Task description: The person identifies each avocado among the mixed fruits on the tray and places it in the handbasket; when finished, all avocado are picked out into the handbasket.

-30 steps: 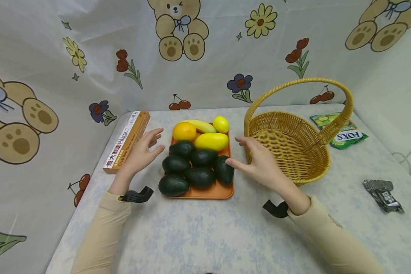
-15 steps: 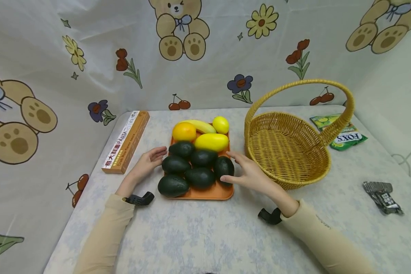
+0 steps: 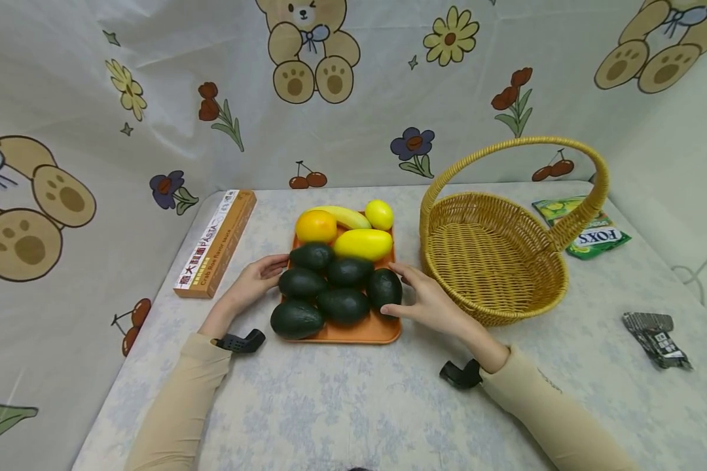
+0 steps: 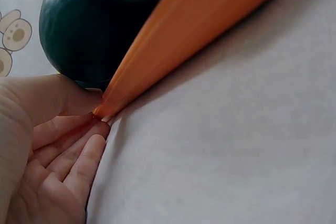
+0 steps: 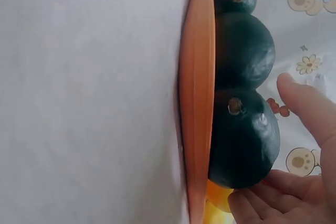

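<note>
On the pale blue-and-white counter [image 3: 342,405], your left hand [image 3: 250,284] pinches the edge of the flat orange tray [image 3: 359,336] holding dark green, oval avocados [image 3: 343,305]. Your right hand [image 3: 433,304] spreads loosely beside the rightmost avocado [image 3: 384,290].

Orange tray [image 3: 359,333], rectangular, rounded corners; six dark-green avocados [image 3: 343,306] clustered on near part, rightmost lying front-to-back.

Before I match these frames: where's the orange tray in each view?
Head: orange tray mid-picture, left of the basket.
Left wrist: orange tray slants from the top edge, right of centre, down to left of centre.
Right wrist: orange tray runs top to bottom, just right of centre.
Shared landmark: the dark green avocados.
</note>
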Demonstrator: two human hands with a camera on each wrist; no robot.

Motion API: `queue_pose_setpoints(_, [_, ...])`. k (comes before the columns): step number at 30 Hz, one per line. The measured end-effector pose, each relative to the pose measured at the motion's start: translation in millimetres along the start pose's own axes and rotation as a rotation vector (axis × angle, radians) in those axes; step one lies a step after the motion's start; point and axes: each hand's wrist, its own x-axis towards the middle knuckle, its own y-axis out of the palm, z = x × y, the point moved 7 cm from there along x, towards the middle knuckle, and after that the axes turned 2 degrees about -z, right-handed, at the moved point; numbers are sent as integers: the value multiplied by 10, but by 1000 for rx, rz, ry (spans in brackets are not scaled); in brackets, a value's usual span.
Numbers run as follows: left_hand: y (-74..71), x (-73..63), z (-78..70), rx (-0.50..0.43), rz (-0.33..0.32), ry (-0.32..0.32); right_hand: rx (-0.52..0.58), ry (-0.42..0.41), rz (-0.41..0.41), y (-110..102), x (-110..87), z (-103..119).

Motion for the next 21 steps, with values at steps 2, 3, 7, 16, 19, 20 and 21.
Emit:
queue_pose_setpoints(2, [-5, 6, -1, 9, -1, 6, 8, -12, -4, 16, 7, -14])
queue_pose_setpoints(3, [-7, 10, 1, 15, -2, 8, 12, -18, -5, 26, 10, -20])
queue_pose_setpoints(7, [-18, 22, 8, 45, -3, 20, 2, -37, -4, 63, 16, -51])
queue_pose_setpoints(16, [-7, 7, -5, 61, -15, 25, -12, -82, 64, 141, -1, -83])
queue_pose_setpoints(19, [-2, -3, -15, 69, -19, 26, -11, -104, 61, 153, -6, -101])
queue_pose_setpoints(20, [-1, -5, -18, 71, -20, 26, -13, -112, 58, 156, -7, -106])
queue_pose_setpoints(21, [-1, -6, -18, 69, -21, 25, -14, -118, 55, 157, -8, -109])
